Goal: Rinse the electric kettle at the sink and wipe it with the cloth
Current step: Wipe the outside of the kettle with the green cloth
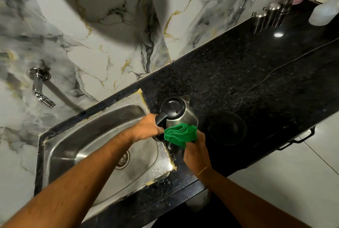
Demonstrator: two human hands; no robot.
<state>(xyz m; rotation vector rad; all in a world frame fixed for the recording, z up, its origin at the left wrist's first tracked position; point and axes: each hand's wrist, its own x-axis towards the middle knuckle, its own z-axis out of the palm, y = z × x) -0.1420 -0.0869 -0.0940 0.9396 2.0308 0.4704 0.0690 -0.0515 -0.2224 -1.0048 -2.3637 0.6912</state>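
The steel electric kettle (183, 115) with a black lid stands upright on the black counter, just right of the sink's (77, 136) rim. My left hand (146, 128) grips its black handle. A folded green cloth (180, 133) is pressed against the kettle's near side by my right hand (197, 152), which holds it. The kettle's lower part is hidden behind cloth and hands.
The kettle's black round base (227, 128) sits on the counter (238, 73) to the right, its cord (260, 82) trailing back. A chrome tap (41, 90) juts from the marble wall above the sink. Steel canisters (271, 15) and a white bottle (322, 11) stand far right.
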